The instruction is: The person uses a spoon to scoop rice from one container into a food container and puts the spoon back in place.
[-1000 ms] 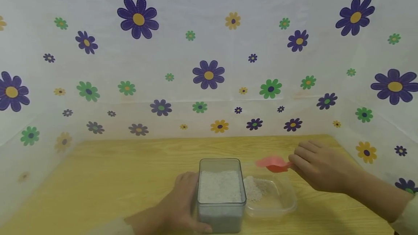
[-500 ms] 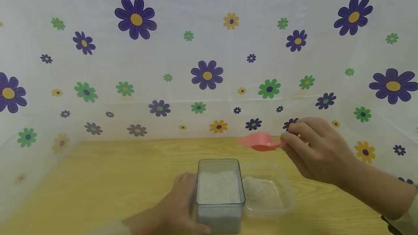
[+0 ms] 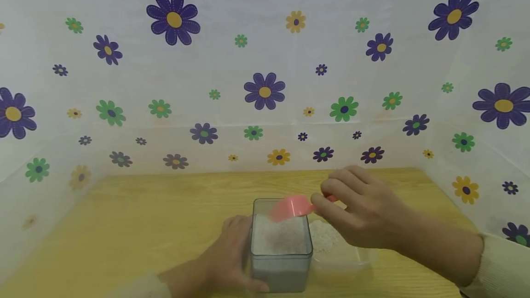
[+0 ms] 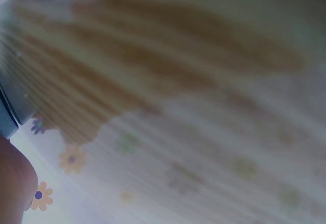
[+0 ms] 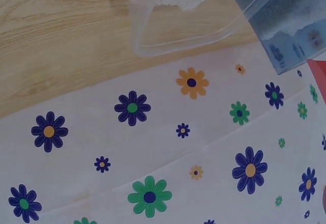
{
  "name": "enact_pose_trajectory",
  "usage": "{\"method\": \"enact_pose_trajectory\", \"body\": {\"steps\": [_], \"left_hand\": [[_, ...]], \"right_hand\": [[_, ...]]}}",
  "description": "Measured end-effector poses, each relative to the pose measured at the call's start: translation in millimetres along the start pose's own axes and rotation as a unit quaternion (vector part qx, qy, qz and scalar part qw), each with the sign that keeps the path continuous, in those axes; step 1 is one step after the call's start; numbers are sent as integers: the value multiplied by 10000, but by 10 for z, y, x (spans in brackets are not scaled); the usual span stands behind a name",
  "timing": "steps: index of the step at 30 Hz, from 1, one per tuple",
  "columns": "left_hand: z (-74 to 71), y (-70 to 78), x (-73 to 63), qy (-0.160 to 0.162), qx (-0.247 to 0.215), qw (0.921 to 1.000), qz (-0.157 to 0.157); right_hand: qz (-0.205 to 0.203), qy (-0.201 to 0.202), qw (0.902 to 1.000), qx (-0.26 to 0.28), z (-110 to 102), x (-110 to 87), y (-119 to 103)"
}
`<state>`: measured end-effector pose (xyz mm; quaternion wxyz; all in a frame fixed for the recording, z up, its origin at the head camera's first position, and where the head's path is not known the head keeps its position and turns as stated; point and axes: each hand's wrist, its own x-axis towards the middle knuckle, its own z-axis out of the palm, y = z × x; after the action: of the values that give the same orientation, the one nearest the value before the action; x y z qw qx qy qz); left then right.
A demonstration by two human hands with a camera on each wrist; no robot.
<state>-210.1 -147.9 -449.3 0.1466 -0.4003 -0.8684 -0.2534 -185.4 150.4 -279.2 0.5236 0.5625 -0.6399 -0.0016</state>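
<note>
A tall, see-through grey container stands upright at the front of the table, with white powder inside below its rim. My left hand grips its left side, thumb at the front. With its thumb and fingers, my right hand pinches the handle of a pink scoop, whose bowl is tilted downward over the container's opening. Right of the container sits a low clear plastic tub with a white heap in it; my right hand partly covers it. The scoop's red edge shows in the right wrist view.
The wooden table carries both containers. A white sheet printed with flowers rises behind the table and along both sides. The left wrist view is mostly blurred, with the container's corner at its left edge.
My right hand first lifted the pink scoop from above the clear tub, then carried it left and down over the grey container, tipping its bowl. The left hand stays on the container.
</note>
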Motion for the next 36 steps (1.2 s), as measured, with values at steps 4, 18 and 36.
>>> {"method": "enact_pose_trajectory", "body": {"steps": [4,18,36], "left_hand": [[8,8,6,11,-59,10000,73],[27,39,42,106,0,9998,170],[-53,47,29,-37,-9,10000,-39]], "right_hand": [[-170,-323,9992,146,108,-6,-88],[-436,-1439,9886,113,293,114,-147],[749,-3283,9400,559,293,246,-197]]}}
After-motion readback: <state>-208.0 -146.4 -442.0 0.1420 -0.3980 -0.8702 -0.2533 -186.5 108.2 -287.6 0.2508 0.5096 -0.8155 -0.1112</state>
